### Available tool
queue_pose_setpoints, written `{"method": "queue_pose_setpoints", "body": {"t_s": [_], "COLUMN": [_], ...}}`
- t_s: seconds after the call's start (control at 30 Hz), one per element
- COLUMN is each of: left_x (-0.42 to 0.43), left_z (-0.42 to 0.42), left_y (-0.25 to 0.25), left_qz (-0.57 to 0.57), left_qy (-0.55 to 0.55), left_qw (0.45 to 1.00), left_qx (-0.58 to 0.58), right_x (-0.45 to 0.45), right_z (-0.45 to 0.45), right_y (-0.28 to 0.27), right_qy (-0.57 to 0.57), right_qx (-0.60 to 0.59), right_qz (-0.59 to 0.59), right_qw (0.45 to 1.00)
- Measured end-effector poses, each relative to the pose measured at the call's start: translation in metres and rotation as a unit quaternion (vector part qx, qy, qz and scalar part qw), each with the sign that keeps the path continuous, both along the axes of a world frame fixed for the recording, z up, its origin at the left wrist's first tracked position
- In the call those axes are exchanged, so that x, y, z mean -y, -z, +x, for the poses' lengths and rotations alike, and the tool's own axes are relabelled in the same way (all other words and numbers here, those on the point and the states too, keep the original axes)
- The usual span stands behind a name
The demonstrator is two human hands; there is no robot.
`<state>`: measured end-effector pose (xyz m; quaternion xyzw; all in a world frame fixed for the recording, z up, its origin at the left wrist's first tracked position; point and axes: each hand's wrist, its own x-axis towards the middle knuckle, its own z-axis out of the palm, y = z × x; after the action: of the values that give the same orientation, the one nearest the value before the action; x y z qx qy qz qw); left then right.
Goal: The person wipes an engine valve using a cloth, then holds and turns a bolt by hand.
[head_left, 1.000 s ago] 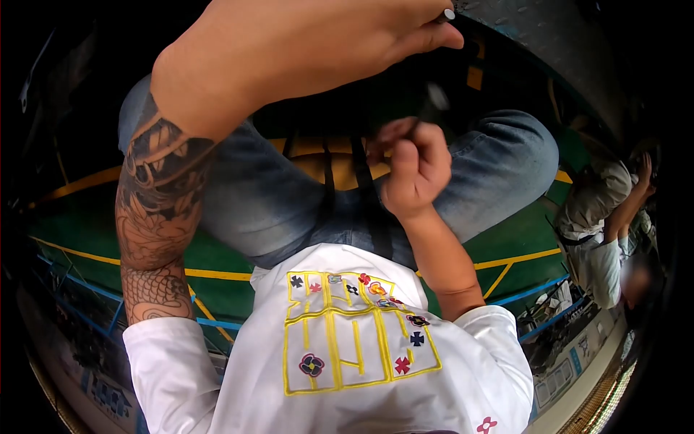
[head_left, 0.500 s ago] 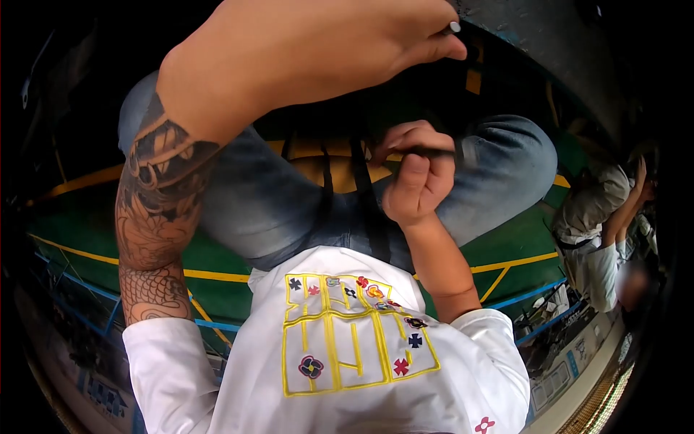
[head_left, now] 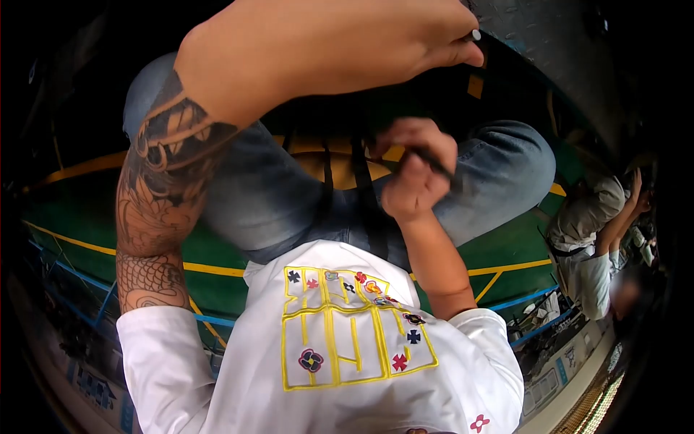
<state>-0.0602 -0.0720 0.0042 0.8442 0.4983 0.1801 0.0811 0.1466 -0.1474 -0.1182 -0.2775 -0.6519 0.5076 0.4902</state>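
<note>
My left hand (head_left: 340,50), at the end of the tattooed arm, reaches across the top of the view. Its fingertips pinch a small rod (head_left: 476,35) with a pale round end; the rest of the rod is hidden. Below it, over my lap, my right hand (head_left: 419,170) is curled round a dark, thin tool (head_left: 435,163), blurred by motion. The two hands are apart. What lies under and beyond my left hand is too dark to make out.
A grey metal surface (head_left: 553,43) slants across the top right. My bent legs (head_left: 502,170) lie on both sides of the right hand. Another person (head_left: 596,224) sits at the far right. Yellow lines (head_left: 517,265) cross the green floor (head_left: 499,242).
My left hand has shifted slightly right and down, still pinching the rod. My right hand has turned, and the tool's far end has swung from pointing up to pointing down and right.
</note>
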Motion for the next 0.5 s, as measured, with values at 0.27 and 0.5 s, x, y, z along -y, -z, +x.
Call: {"method": "queue_pose_setpoints", "body": {"t_s": [0.27,0.5], "left_x": [0.003,0.002], "left_z": [-0.003,-0.002], "left_y": [0.005,0.005], "left_qz": [0.039,0.011], "left_qy": [0.011,0.0], "left_qw": [0.999,1.0], "left_qx": [0.021,-0.014], "right_x": [0.001,0.004], "right_z": [-0.003,-0.003], "right_y": [0.003,0.002], "right_qy": [0.001,0.009], "right_qx": [0.005,0.046], "right_qz": [-0.162,-0.204], "right_qw": [0.987,0.978]}}
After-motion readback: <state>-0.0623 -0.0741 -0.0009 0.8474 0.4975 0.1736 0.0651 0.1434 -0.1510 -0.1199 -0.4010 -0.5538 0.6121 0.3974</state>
